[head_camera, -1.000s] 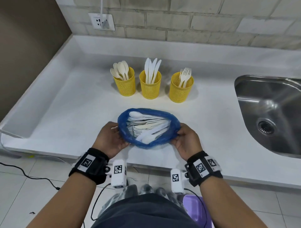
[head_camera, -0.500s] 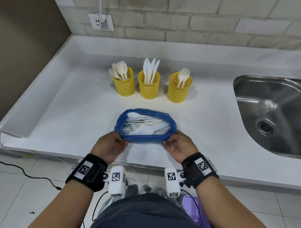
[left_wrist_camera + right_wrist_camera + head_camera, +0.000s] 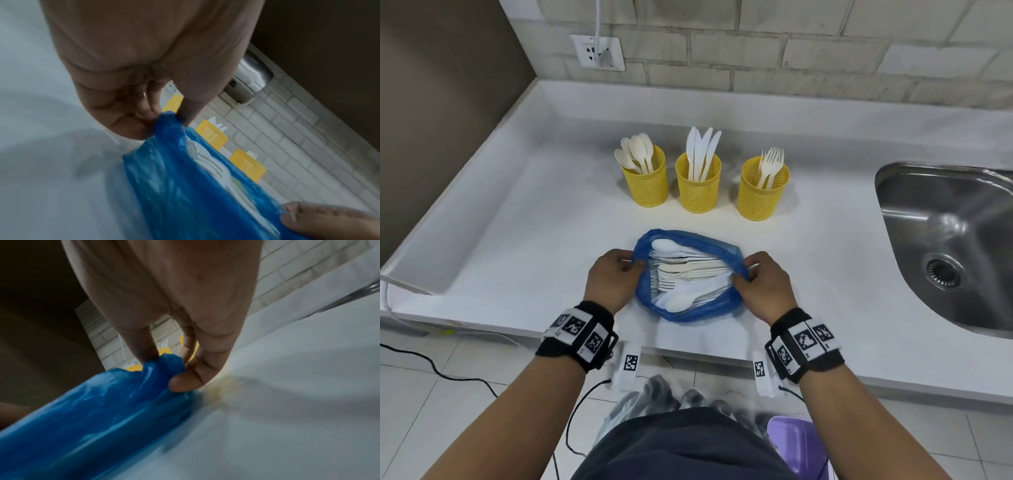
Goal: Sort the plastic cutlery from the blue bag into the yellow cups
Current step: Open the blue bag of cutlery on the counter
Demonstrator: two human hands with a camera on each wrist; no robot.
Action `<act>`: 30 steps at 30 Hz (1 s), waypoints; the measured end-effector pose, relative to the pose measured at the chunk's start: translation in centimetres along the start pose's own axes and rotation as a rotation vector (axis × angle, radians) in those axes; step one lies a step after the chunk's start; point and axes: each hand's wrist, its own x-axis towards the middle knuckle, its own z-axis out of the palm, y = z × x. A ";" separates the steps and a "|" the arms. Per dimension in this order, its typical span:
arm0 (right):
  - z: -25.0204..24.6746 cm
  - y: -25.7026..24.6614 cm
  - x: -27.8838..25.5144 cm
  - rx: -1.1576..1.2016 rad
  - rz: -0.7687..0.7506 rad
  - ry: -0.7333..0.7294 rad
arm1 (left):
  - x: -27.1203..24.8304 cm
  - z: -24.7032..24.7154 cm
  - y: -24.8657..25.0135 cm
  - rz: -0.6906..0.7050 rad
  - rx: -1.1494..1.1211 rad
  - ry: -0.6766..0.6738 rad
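The left hand pinches the left rim of the crumpled blue plastic bag, thumb and fingers clamped on the film. The bag lies open on the white countertop between both hands, holding a heap of white and cream plastic cutlery; spoons and fork tines show, but the lower pieces are buried and hard to separate. The right hand pinches the right rim in the same way. Both wrist views are blurred, the bag's far side cut off. Beyond the hands stand three yellow mesh plastic cups: the left cup holds spoons, the middle cup knives, the right cup forks.
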 end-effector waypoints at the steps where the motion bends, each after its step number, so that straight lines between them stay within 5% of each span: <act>1: 0.1 0.1 0.0 -0.018 -0.003 0.000 | 0.4 0.2 0.1 0.061 0.071 0.013; 4: 1.0 0.3 -0.3 -0.014 0.060 -0.026 | 2.5 -0.2 0.7 0.058 0.105 0.027; 10: 2.8 -1.2 -2.3 0.212 0.198 -0.172 | 7.5 -0.8 2.2 -0.224 -0.219 -0.172; 15: 2.9 -3.9 -1.4 -0.134 -0.130 0.053 | 8.9 -1.4 4.0 -0.088 -0.051 -0.269; 20: 4.4 -6.8 2.6 -0.356 -0.203 -0.065 | 8.8 -2.3 3.0 0.047 0.195 -0.178; 24: 5.7 -6.5 4.7 -0.342 -0.187 -0.095 | 9.1 -3.0 2.2 0.164 0.168 -0.229; 30: 4.2 -3.1 6.4 0.274 0.235 -0.088 | 11.0 -3.4 2.8 -0.315 -0.520 -0.406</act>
